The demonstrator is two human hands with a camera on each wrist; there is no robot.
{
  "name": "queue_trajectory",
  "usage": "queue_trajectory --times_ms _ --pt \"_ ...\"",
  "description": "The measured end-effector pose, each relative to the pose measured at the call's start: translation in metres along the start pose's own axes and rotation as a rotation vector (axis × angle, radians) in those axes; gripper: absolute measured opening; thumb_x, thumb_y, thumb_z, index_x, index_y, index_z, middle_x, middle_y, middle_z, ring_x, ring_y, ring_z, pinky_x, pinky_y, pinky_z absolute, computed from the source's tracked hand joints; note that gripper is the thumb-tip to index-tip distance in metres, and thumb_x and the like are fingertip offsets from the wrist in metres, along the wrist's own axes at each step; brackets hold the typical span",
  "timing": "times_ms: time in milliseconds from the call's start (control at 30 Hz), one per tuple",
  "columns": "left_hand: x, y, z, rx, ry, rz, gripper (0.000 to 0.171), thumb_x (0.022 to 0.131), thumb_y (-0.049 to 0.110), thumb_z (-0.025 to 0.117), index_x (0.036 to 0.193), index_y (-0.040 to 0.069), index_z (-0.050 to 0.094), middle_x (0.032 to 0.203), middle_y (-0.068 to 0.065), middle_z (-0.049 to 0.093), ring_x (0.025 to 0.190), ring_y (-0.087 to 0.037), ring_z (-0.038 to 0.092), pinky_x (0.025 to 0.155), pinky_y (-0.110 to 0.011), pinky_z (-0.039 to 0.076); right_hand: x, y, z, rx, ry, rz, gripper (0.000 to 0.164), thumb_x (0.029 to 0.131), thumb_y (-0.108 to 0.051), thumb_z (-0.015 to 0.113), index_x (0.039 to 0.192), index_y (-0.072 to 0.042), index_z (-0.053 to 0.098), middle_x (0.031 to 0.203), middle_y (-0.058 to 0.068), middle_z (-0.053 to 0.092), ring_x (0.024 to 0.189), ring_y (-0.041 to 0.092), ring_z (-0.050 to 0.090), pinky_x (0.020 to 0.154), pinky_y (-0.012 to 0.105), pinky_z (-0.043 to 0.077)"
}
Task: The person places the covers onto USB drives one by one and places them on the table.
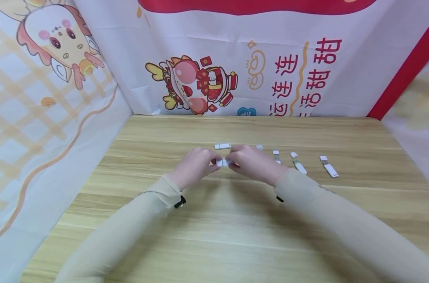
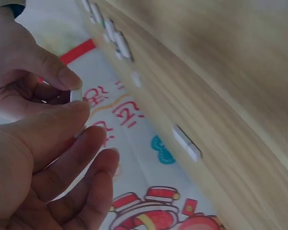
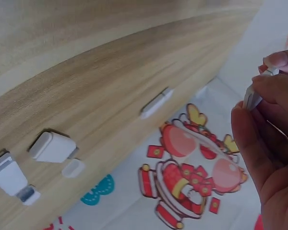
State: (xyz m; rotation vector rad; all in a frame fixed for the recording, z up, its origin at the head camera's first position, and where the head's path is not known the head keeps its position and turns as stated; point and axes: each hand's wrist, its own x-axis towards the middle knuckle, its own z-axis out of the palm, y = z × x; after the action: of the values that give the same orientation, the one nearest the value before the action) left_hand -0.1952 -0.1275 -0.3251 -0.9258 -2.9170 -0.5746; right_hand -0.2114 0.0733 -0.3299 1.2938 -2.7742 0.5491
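Head view shows a white USB stick (image 1: 223,162) held over the wooden table (image 1: 218,236), a capped stick (image 1: 223,146) lying just beyond; the left hand (image 1: 196,164) pinches one end, the right hand (image 1: 252,162) the other; a lopsided push or slack pinch could make it slip and drop; fingers cover its ends, so whether its halves fully meet is unclear; the right forearm (image 1: 306,192) partly hides another stick (image 1: 276,152).
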Motion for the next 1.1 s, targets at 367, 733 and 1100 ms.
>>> queue_trajectory --times_ms 367,733,1100 --pt "0.049 -0.055 0.019 -0.018 -0.149 -0.118 0.008 0.083 0.008 0.079 0.091 0.007 0.078 0.086 -0.003 0.072 0.082 -0.019 0.064 0.082 -0.035 0.051 0.052 0.038 0.028 0.053 -0.147 0.184 0.013 0.091 -0.011 0.073 0.102 -0.01 0.079 0.094 0.001 0.071 0.084 0.014 0.062 0.085 0.031 0.052" --pt "0.074 -0.084 0.029 -0.022 -0.213 -0.152 0.01 0.077 0.004 0.08 0.087 0.006 0.078 0.084 -0.002 0.072 0.081 -0.019 0.063 0.081 -0.033 0.051 0.084 0.056 0.041 0.066 -0.214 0.278 0.01 0.091 -0.012 0.073 0.099 -0.008 0.076 0.09 0.001 0.068 0.083 0.018 0.059 0.084 0.031 0.051" --pt "0.09 -0.09 0.032 -0.035 -0.247 -0.197 0.013 0.075 0.003 0.084 0.086 0.006 0.078 0.083 -0.001 0.071 0.084 -0.02 0.063 0.084 -0.034 0.051 0.088 0.06 0.042 0.066 -0.241 0.365 0.006 0.09 -0.006 0.072 0.096 -0.005 0.07 0.086 0.003 0.066 0.082 0.02 0.06 0.079 0.031 0.052"
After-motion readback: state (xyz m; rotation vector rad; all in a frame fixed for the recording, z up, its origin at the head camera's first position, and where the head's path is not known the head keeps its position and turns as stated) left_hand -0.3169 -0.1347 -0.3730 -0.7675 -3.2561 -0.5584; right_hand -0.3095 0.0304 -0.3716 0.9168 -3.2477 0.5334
